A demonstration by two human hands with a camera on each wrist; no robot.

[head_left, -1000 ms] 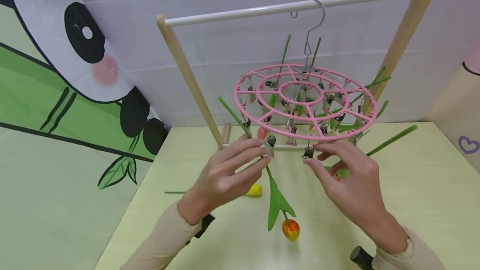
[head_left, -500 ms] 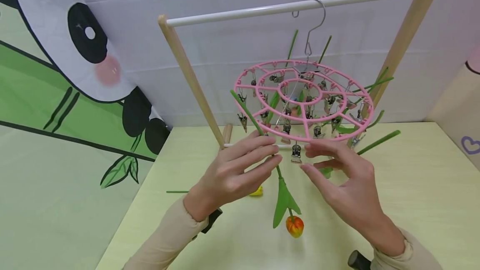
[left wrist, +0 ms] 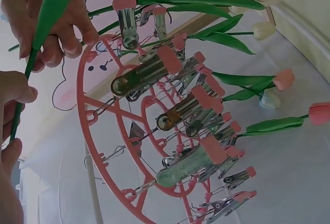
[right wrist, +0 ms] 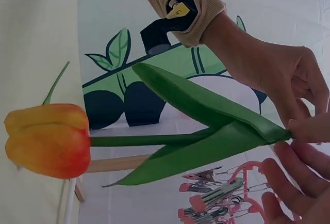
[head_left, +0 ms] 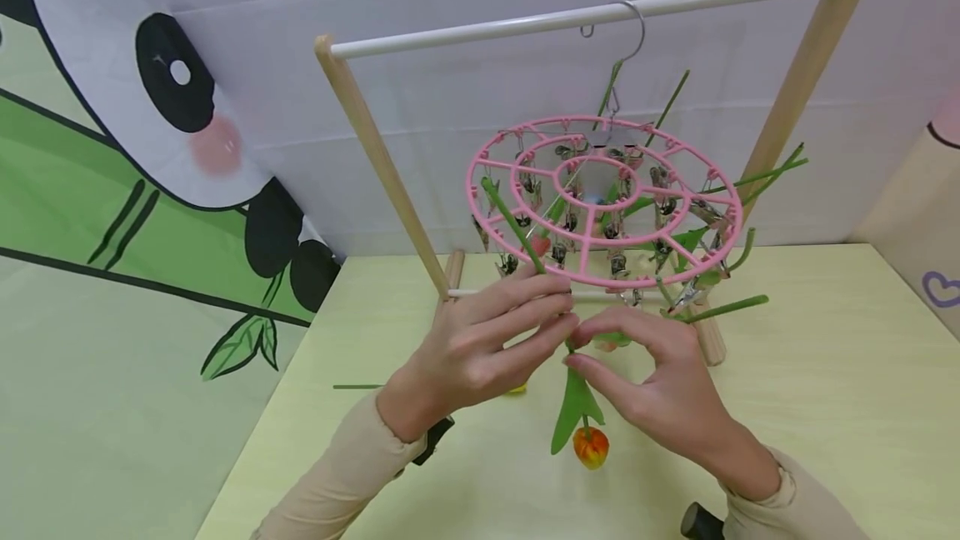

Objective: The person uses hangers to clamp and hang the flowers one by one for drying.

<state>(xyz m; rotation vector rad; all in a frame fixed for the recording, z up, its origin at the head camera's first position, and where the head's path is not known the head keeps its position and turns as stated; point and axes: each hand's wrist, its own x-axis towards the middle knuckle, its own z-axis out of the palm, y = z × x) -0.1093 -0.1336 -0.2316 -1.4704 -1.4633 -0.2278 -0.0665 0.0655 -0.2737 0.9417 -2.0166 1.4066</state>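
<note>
My left hand (head_left: 480, 348) grips the stem of an orange-yellow artificial tulip (head_left: 591, 447), which hangs bloom down. Just above its green leaves (right wrist: 206, 157), my right hand (head_left: 660, 373) pinches the same stem with thumb and fingertips. Both hands are in front of and slightly below a round pink clip hanger (head_left: 469, 182). Metal clips with pink tips, such as this clip (left wrist: 191, 162), dangle from its rings. Several tulips hang from clips on the far side, among them a pink tulip (left wrist: 320, 113) and a white tulip (left wrist: 264, 30).
The hanger hooks over the white bar (head_left: 480, 29) of a wooden-legged rack (head_left: 378, 165) standing on a pale table (head_left: 847, 373). A yellow tulip (head_left: 517, 389) lies on the table, partly behind the left forearm. One green stem (head_left: 727, 309) juts out at the hanger's right.
The right hand has left a clip and moved left to the tulip's stem. The left hand, with the tulip, shifted slightly right. The hanger turned, its near side swinging left.
</note>
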